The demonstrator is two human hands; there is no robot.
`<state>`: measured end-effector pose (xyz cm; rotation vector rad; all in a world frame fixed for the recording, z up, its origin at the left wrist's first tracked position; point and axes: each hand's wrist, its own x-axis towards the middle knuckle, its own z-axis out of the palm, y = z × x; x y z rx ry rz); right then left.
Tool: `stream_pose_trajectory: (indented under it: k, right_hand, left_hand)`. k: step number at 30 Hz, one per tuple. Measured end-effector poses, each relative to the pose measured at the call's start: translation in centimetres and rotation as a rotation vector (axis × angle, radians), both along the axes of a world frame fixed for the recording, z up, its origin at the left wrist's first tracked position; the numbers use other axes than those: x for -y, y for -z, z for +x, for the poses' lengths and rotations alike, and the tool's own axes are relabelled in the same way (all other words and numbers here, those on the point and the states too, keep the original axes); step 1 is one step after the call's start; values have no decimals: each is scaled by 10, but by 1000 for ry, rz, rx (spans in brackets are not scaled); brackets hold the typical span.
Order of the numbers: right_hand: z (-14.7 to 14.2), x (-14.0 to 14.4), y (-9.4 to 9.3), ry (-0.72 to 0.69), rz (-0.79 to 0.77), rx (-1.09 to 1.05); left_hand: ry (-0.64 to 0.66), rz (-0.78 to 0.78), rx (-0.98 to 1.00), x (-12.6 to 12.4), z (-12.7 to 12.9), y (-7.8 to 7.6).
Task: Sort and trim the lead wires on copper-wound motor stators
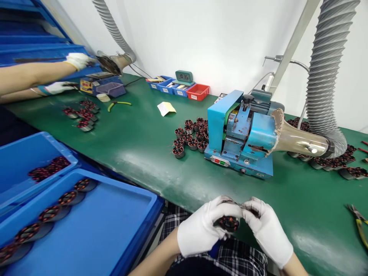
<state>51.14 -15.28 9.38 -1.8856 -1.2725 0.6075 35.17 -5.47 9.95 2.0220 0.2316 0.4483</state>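
Observation:
Both my hands wear white gloves and meet at the near edge of the green table (138,153). My left hand (202,228) cups a small round motor stator (229,223) with copper windings. My right hand (266,228) pinches at the stator's top right, fingers closed on its wires or rim. A blue benchtop machine (240,143) stands just beyond my hands. A cluster of similar stators (191,138) sits to the machine's left, and several more (336,161) lie to its right.
Blue trays (94,226) at lower left hold a row of stators. A grey ribbed hose (324,76) feeds a funnel at the machine. A co-worker's gloved hands (77,61) work at far left. Pliers (359,226) lie at right; small bins (198,92) stand at the back.

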Motion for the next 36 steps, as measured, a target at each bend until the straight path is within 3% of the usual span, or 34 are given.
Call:
stream_pose_trajectory:
  k: [4,10,13,17,21,24,29,31,36]
  right_hand:
    - [-6,2,-5,86,69,-2]
    - [-6,1,-8,169,47,-451]
    - [-8,2,-3,228,88,-488]
    - [-8,5,-1,145,56,-296]
    - [-8,3,-4,101,-11,-479]
    - [-8,0,0,117,-42,-620]
    - [-10,-2,18,208,-21,-270]
    - [-11,-4,24,232,-21,-260]
    - [-8,-15,39,134,-163,-823]
  left_hand:
    - [-4,-42,42,4,0,-6]
    - [-241,154,-1,5,4,0]
    - [-210,17,-42,2,7,-1]
    - [-179,-88,28,1,7,-4]
    - [-201,70,161,4,2,-1]
    - [-190,128,94,1,3,1]
    - [-38,27,-33,-6,9,8]
    - [-65,95,-44,-4,10,17]
    - [-343,533,10,2,14,53]
